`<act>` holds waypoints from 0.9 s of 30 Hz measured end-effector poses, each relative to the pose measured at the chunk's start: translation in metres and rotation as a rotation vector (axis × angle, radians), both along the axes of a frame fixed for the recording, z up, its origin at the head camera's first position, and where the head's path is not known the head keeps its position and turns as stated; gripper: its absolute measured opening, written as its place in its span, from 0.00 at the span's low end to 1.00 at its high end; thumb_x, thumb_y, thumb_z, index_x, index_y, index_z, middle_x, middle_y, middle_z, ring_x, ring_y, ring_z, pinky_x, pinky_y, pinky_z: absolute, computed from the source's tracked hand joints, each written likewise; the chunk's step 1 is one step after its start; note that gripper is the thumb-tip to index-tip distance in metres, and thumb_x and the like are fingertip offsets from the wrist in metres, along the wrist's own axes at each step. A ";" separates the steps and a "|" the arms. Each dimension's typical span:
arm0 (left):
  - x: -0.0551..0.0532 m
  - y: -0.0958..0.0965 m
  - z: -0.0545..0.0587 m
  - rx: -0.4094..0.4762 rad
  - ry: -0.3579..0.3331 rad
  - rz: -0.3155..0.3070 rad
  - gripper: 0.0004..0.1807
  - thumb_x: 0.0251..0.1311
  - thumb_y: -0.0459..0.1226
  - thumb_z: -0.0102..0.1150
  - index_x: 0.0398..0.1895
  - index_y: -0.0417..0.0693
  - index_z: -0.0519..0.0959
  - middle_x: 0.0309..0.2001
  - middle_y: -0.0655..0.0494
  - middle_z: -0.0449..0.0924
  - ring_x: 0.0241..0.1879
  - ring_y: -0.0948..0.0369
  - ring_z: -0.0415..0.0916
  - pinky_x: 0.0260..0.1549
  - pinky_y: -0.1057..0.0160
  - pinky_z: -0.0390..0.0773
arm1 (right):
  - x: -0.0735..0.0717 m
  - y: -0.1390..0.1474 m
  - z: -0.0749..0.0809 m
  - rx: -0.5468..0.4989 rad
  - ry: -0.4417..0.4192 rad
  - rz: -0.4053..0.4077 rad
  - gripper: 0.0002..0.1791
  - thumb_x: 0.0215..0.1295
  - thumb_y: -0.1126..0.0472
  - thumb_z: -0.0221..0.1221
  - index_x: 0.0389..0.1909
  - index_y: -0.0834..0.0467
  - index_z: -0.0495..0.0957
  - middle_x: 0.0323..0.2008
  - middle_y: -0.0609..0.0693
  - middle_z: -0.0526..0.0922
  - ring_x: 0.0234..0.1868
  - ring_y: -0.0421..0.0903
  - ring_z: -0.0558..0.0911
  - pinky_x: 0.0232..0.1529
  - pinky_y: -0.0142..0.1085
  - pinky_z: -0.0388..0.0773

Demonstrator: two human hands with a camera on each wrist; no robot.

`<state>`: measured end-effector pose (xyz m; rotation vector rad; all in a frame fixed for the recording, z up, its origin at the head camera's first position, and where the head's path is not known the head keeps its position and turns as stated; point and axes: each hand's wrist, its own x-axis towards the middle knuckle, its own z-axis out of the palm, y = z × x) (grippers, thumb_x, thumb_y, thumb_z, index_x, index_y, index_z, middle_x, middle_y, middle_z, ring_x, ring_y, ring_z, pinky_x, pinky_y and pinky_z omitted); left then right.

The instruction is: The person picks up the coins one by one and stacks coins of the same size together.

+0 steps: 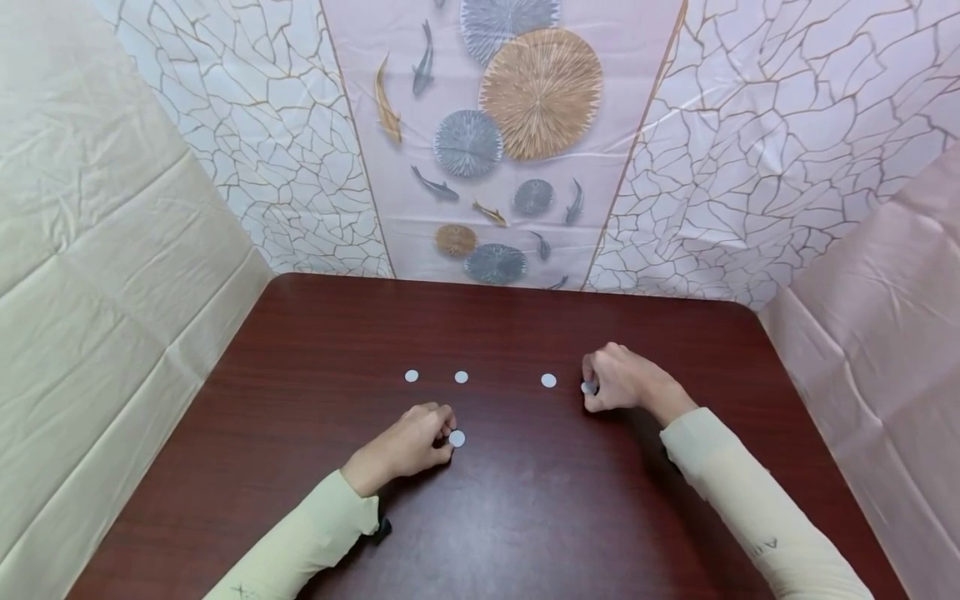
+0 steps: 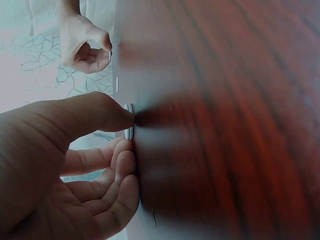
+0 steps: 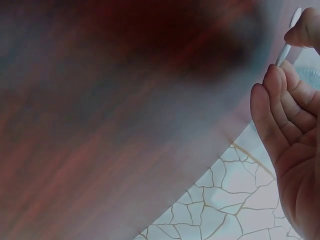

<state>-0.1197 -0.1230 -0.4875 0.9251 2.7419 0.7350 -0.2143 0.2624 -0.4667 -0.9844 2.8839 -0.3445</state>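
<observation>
Five small, flat, round white discs lie on the dark red-brown wooden table (image 1: pixel 525 500) near the frame's middle: three free in a row (image 1: pixel 412 376) (image 1: pixel 461 377) (image 1: pixel 549 381), one white disc (image 1: pixel 457 438) at the left hand (image 1: pixel 408 442), whose grip is curled with thumb and fingertips pinching its edge, and one more white disc (image 1: pixel 588 387) pinched by the curled grip of the right hand (image 1: pixel 618 379). The head view alone shows the row, while the left wrist view shows its disc (image 2: pixel 129 121) edge-on under the thumb, and the right wrist view, at upper right, shows its disc (image 3: pixel 288 38) tilted between thumb and fingertips (image 3: pixel 276 80). Small dark marks on both pale sleeves are too small to read.

Glossy dark wood table (image 1: pixel 525 517); smooth white discs (image 1: pixel 457 438); crinkled plastic sheeting (image 1: pixel 97 250).
</observation>
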 end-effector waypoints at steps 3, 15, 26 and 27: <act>0.000 0.002 0.002 -0.001 0.000 -0.002 0.09 0.59 0.29 0.66 0.42 0.40 0.79 0.35 0.55 0.78 0.36 0.64 0.72 0.38 0.65 0.77 | 0.008 0.000 -0.001 -0.015 0.012 0.015 0.08 0.42 0.59 0.69 0.23 0.53 0.79 0.19 0.38 0.76 0.21 0.34 0.73 0.26 0.29 0.73; 0.002 0.002 0.003 0.003 -0.013 0.003 0.10 0.60 0.29 0.67 0.43 0.40 0.80 0.37 0.53 0.79 0.37 0.64 0.74 0.38 0.65 0.79 | 0.038 -0.006 -0.003 -0.010 -0.018 0.076 0.07 0.47 0.59 0.68 0.26 0.53 0.79 0.19 0.38 0.77 0.19 0.30 0.71 0.25 0.26 0.71; 0.004 0.002 0.003 0.019 0.023 -0.011 0.10 0.58 0.29 0.68 0.42 0.38 0.80 0.37 0.52 0.81 0.37 0.63 0.76 0.38 0.65 0.80 | 0.067 -0.005 -0.003 -0.032 -0.008 0.124 0.07 0.46 0.60 0.68 0.26 0.52 0.79 0.21 0.38 0.78 0.21 0.28 0.71 0.26 0.24 0.72; 0.004 0.003 0.003 0.019 0.026 -0.010 0.10 0.58 0.29 0.68 0.42 0.38 0.80 0.37 0.53 0.81 0.37 0.63 0.76 0.38 0.65 0.80 | 0.069 -0.005 -0.003 -0.035 -0.004 0.129 0.07 0.46 0.60 0.68 0.26 0.52 0.79 0.21 0.38 0.78 0.21 0.28 0.71 0.26 0.24 0.72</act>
